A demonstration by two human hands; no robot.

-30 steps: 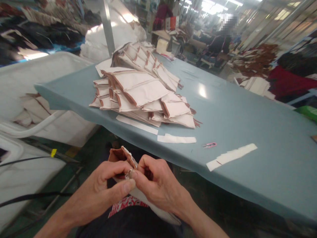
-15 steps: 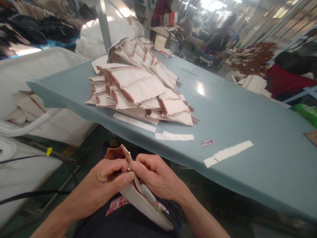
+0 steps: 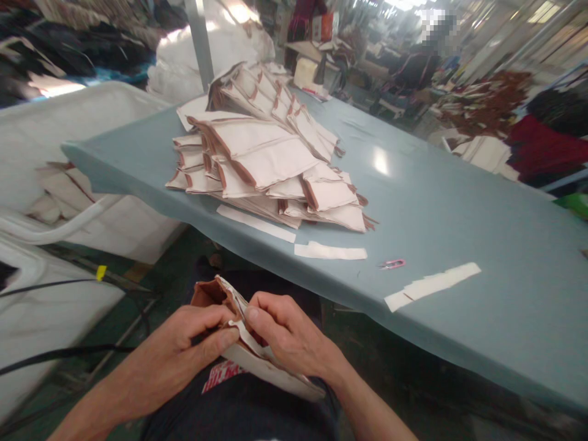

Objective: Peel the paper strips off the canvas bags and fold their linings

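Note:
Over my lap, both hands hold one white fabric piece with a brown lining. My left hand pinches its edge between thumb and fingers. Close on the right, my right hand grips the folded upper edge, its fingertips partly hidden by the cloth. The brown inside shows at the upper left end. On the blue-green table lies a large stack of similar white pieces with brown edges. White strips lie along the near edge, and pink thread snips are beside another strip.
White bins stand at the left, one bin holding fabric pieces. Black cables run at the lower left. A metal post rises behind the table. A person and piled fabric are in the background.
The view has shifted slightly, so the table and stack appear further right. My hands have moved a little apart along the fabric's edge, and the lower end of the piece has swung up.

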